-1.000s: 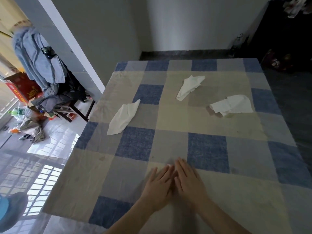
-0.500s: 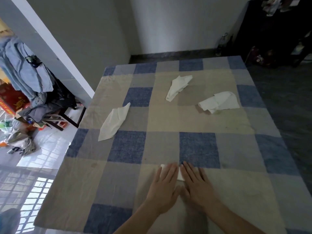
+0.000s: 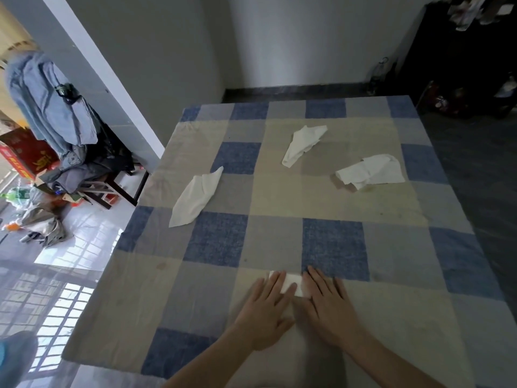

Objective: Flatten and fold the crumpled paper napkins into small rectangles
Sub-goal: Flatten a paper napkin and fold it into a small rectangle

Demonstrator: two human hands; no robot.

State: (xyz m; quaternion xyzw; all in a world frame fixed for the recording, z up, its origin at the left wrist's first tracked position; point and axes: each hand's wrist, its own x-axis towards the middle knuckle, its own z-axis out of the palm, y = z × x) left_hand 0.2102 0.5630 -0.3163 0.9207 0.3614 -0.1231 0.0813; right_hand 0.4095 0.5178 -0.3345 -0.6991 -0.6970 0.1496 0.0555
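Your left hand (image 3: 265,312) and right hand (image 3: 331,309) lie flat, fingers straight, pressing the folded napkin (image 3: 292,282) onto the checked tablecloth (image 3: 212,298) at about 6 o'clock on the table. A second ago your hands sat side by side and hid the napkin completely; half a second ago a small white strip showed between them; now they have spread a little farther apart and more of the white rectangle shows between and past your fingertips.

The three crumpled napkins have not moved on the cloth: one long napkin (image 3: 197,197) at about 10 o'clock, one twisted napkin (image 3: 302,144) at about 12 o'clock, and one wide napkin (image 3: 372,171) at about 1 o'clock, all well apart from your hands.

At 9 o'clock, off the table, clothes (image 3: 53,113) hang over a chair (image 3: 117,189).
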